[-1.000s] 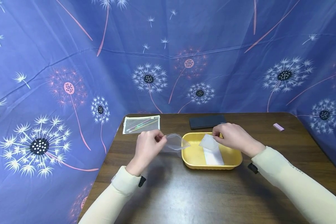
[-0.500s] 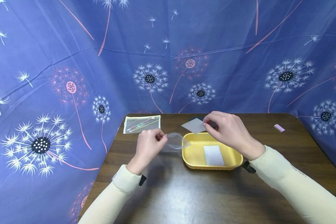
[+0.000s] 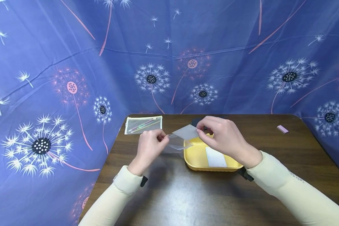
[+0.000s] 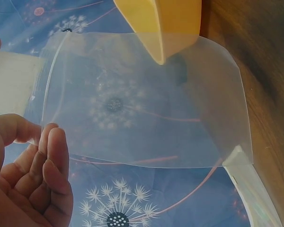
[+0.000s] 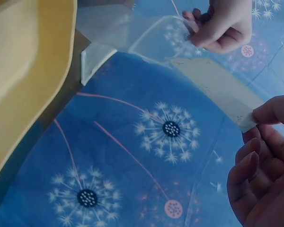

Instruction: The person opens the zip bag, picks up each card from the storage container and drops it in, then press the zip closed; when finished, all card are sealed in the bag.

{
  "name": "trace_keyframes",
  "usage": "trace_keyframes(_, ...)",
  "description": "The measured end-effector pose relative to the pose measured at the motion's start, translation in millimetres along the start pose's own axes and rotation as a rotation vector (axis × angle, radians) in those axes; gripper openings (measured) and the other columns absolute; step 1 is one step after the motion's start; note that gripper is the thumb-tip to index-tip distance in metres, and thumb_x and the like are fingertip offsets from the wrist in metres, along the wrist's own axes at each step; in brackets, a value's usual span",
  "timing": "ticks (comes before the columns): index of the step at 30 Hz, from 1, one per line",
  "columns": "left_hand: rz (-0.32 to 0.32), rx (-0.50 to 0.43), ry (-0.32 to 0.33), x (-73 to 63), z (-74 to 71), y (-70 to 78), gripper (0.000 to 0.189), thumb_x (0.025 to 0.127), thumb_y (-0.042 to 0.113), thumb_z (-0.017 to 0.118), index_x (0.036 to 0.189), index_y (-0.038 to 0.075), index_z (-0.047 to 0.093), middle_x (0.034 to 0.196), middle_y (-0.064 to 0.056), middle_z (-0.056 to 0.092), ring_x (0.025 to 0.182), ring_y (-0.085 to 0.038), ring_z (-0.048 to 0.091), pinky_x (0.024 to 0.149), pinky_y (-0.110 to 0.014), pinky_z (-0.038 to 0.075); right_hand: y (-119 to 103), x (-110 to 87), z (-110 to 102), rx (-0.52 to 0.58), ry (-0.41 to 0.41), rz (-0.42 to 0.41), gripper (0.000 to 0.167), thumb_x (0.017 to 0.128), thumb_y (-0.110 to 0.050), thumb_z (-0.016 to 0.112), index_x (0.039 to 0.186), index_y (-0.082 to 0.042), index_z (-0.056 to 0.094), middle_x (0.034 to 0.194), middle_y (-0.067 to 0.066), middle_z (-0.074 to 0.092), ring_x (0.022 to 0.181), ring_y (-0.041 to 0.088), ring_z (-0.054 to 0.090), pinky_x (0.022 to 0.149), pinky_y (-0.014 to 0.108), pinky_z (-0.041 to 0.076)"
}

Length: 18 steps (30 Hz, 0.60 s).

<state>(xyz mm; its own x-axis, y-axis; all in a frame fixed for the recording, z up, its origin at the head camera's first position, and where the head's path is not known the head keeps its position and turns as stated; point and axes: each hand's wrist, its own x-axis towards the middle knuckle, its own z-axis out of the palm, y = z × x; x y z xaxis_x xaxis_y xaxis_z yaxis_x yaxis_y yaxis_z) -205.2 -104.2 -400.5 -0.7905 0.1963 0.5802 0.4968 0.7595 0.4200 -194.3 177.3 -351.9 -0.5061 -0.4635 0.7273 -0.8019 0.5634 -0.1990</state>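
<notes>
Brown table (image 3: 169, 201); hands (image 3: 150, 147) (image 3: 228, 138) pinch bag (image 4: 146, 99), card (image 5: 217, 90); card's long axis toward bag.

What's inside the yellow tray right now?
A white card lies flat in the yellow tray. In the head view, the right hand hides the tray's far-right part; anything there cannot be seen.

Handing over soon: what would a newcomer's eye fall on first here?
Probably the blue dandelion cloth behind the table, then the yellow tray on that table. By the tray's left end, the right hand holds a pale card at the clear bag that the left hand pinches.
</notes>
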Motion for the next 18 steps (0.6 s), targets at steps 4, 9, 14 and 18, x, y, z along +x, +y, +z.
trace_keyframes(4,0.003,-0.003,0.0,0.0,0.6,0.2,0.012,0.082,0.016,0.072,0.07,0.019,0.074,0.059,0.014,0.062,0.05,-0.004,0.053,0.051,-0.03,0.044,-1,-4.4,9,0.002,-0.044,0.013,0.011,0.087,-0.007,0.071,0.089,-0.017,0.069,0.084,-0.011,0.064,0.066,0.004,0.051,0.055,0.027,0.045)
trace_keyframes(9,0.01,-0.006,-0.002,-0.4,-0.1,1.4,0.012,0.082,0.017,0.073,0.07,0.019,0.074,0.06,0.014,0.062,0.051,-0.003,0.054,0.052,-0.03,0.044,-1,-9.2,23,-0.016,-0.12,0.054,0.009,0.089,-0.01,0.073,0.088,-0.018,0.07,0.084,-0.011,0.064,0.066,0.008,0.053,0.055,0.027,0.045)
trace_keyframes(14,0.017,-0.009,-0.001,-0.9,-0.6,2.6,0.012,0.082,0.017,0.073,0.07,0.02,0.074,0.06,0.015,0.062,0.051,-0.003,0.053,0.052,-0.029,0.044,1,-11.5,36,-0.017,-0.177,0.108,0.008,0.089,-0.012,0.074,0.09,-0.019,0.071,0.087,-0.01,0.066,0.073,0.012,0.059,0.061,0.031,0.049)
trace_keyframes(18,0.018,-0.012,0.0,-0.8,-0.2,3.2,0.012,0.081,0.016,0.074,0.069,0.02,0.073,0.059,0.014,0.061,0.05,-0.003,0.052,0.05,-0.029,0.043,1,-11.1,46,-0.025,-0.203,0.141,0.006,0.089,-0.014,0.076,0.09,-0.019,0.073,0.094,-0.007,0.066,0.084,0.015,0.062,0.068,0.035,0.053)
